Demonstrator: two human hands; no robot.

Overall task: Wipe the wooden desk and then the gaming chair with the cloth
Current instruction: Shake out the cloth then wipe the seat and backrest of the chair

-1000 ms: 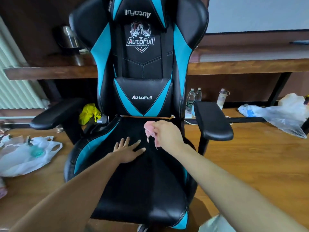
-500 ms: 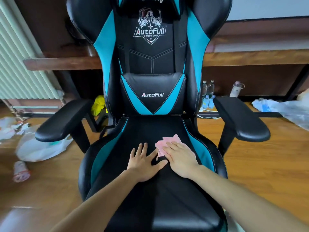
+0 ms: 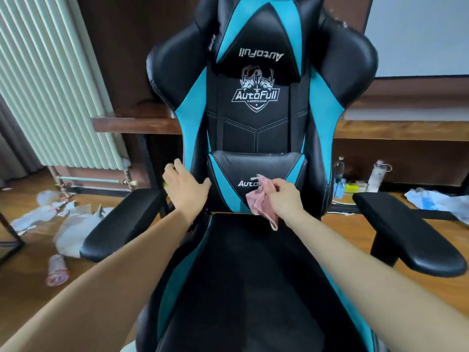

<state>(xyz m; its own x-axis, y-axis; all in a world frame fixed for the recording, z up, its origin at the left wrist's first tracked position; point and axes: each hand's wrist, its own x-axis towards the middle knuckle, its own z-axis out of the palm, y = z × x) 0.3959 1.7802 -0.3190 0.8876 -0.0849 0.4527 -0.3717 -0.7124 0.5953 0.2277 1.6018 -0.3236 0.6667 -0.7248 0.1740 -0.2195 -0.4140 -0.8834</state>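
Cloth (image 3: 261, 203) is pinched in the right hand (image 3: 284, 199) and held against the lumbar cushion (image 3: 228, 171) of the gaming chair (image 3: 253, 275), so I'd guess that's the bit getting wiped; left hand (image 3: 185, 186) lies flat, fingers straight, on the side bolster, probably to stop it swivelling; wooden desk (image 3: 396, 129) sits behind; AutoFull on the backrest, upside down on the headrest (image 3: 261, 39), half covered on the cushion.

The left forearm (image 3: 127, 250), from 7 o'clock, and the right forearm (image 3: 355, 255), from 4 o'clock, are bare throughout. The left hand (image 3: 186, 190) and right hand (image 3: 284, 199) are bare too.
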